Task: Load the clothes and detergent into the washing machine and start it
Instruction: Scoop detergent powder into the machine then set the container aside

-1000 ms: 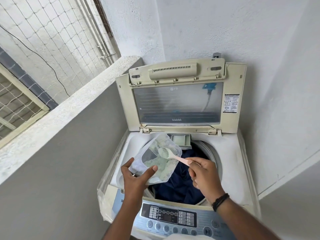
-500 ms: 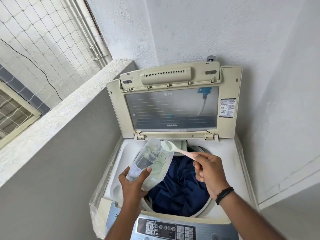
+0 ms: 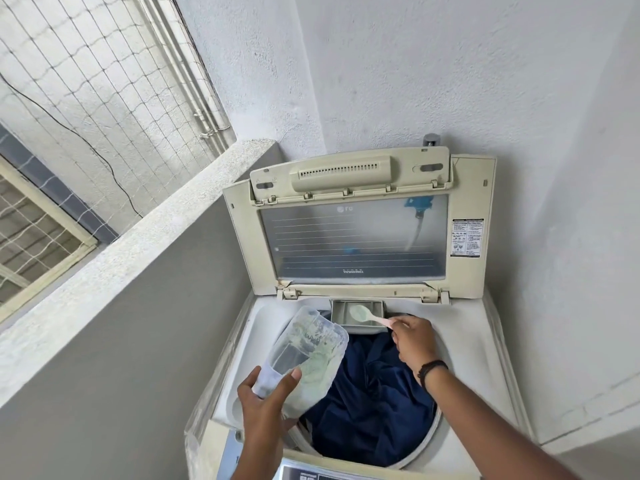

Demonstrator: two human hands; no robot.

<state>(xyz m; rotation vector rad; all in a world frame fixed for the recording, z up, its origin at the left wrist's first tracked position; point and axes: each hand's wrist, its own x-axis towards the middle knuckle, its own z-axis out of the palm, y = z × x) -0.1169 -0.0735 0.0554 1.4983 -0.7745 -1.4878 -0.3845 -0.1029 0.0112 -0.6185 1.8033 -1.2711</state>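
A cream top-loading washing machine is seen set into a corner of grey plastered walls, with a low parapet wall along its left side and netting stretched above that. The lid is raised upright at the machine's far edge, its tinted window facing the camera and a printed label fixed at its right margin. The round drum opening is filled with dark blue clothes, which are heaped up to the rim. A strip of the control panel is cut off by the bottom of the view at the near edge. A translucent detergent pouch, with pale green powder showing inside, is held tilted over the left side of the opening; its lower end is gripped by the left hand, thumb curled over the front and fingers behind. The open detergent drawer is set at the far edge of the opening, just below the lid hinge. A small spoon, pale green in the bowl and pink in the handle, is held with its bowl over the drawer, the handle end being pinched between thumb and fingertips of the right hand. A dark band is worn on the right wrist.
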